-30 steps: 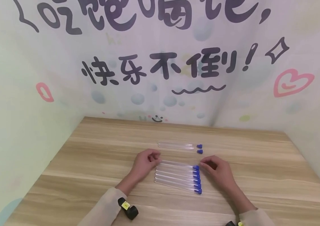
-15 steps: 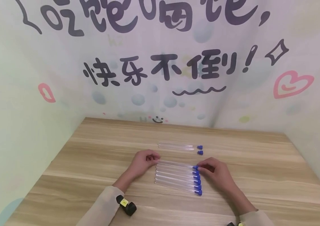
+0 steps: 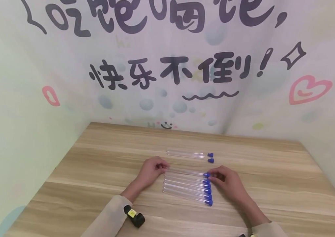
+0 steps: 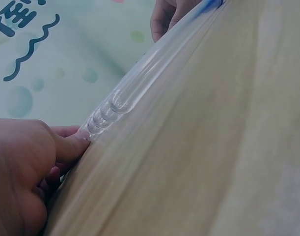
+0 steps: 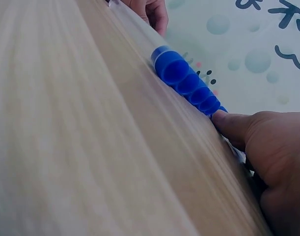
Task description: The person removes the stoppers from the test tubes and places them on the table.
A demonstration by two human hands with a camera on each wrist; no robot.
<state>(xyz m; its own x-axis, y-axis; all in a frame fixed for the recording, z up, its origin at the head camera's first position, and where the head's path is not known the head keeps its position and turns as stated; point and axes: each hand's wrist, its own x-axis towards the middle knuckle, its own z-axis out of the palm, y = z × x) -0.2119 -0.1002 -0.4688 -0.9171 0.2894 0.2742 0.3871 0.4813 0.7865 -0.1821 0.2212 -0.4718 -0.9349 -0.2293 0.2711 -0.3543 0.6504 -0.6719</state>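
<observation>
Several clear test tubes (image 3: 185,186) with blue caps (image 3: 208,191) lie side by side in a row on the wooden table. My left hand (image 3: 153,170) pinches the rounded end of the farthest capped test tube (image 3: 185,171) between thumb and finger. At the other end of that tube, my right hand (image 3: 228,182) holds its blue cap with thumb and fingertips. Rounded tube ends (image 4: 122,104) line up beside the left thumb in the left wrist view. The right wrist view shows the row of caps (image 5: 174,71) leading to the right thumb.
Behind the row lie two uncapped test tubes (image 3: 185,153), with two loose blue caps (image 3: 210,160) just right of their ends. A printed cloth (image 3: 167,108) hangs along the table's back edge. Black wrist cameras (image 3: 135,216) sit at the cuffs.
My right hand has moved slightly left, from beside the farthest tube's cap onto it. The left hand stays at that tube's rounded end. The head view has shifted a little.
</observation>
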